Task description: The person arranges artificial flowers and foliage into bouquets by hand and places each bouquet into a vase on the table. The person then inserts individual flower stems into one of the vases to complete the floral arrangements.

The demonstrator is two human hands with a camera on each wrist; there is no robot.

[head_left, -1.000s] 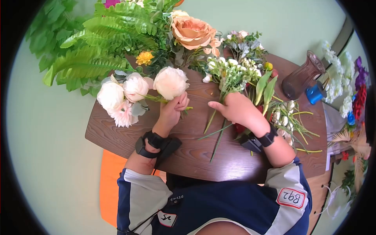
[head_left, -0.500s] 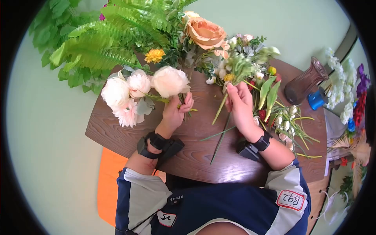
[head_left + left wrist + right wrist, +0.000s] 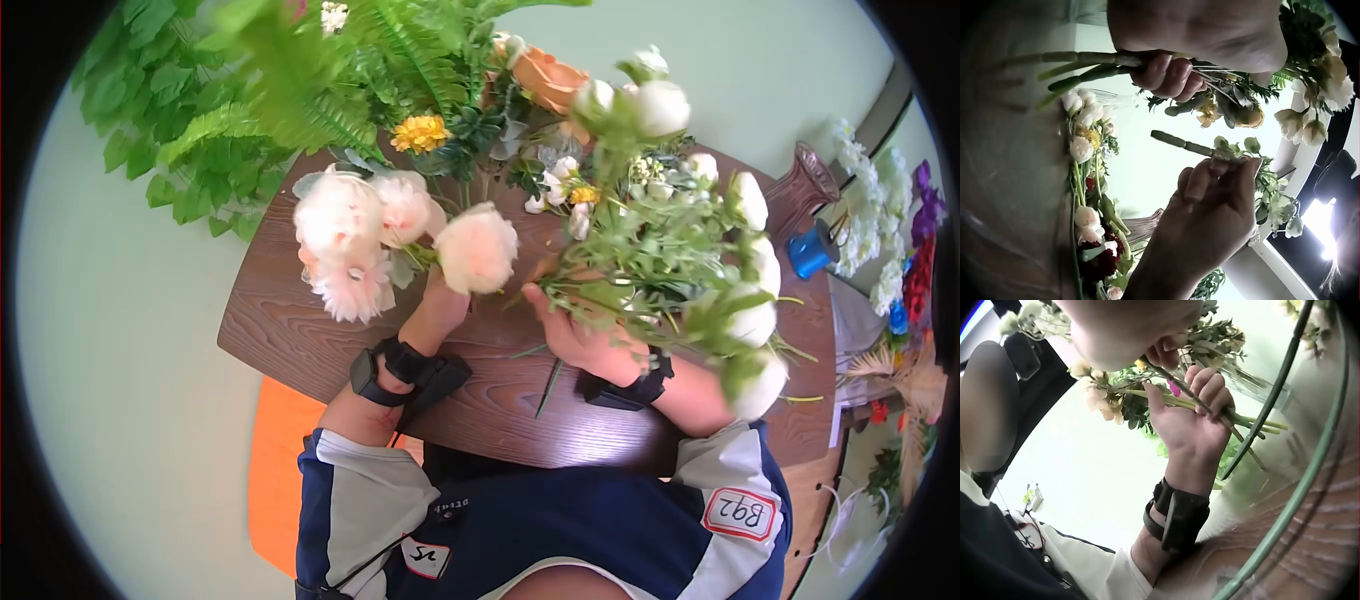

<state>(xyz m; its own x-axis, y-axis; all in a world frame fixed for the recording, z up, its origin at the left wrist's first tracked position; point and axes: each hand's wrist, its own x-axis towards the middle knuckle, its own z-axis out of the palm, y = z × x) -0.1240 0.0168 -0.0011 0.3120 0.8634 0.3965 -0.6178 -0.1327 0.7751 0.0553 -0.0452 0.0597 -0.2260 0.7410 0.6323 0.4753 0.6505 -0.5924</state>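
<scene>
near the middle of the head view, the left hand holds a bunch of pale pink flowers, their heads spread from centre to centre left; the left wrist view shows its fingers curled closely round the stems. just right of centre, the right hand pinches a leafy spray of white flowers by its stem, thumb against bent fingers. the spray fans across the right half, above the forearm. green fern fronds fill the upper left; at the right, a purplish glass vase is just beside a blue spool on the wooden table.
</scene>
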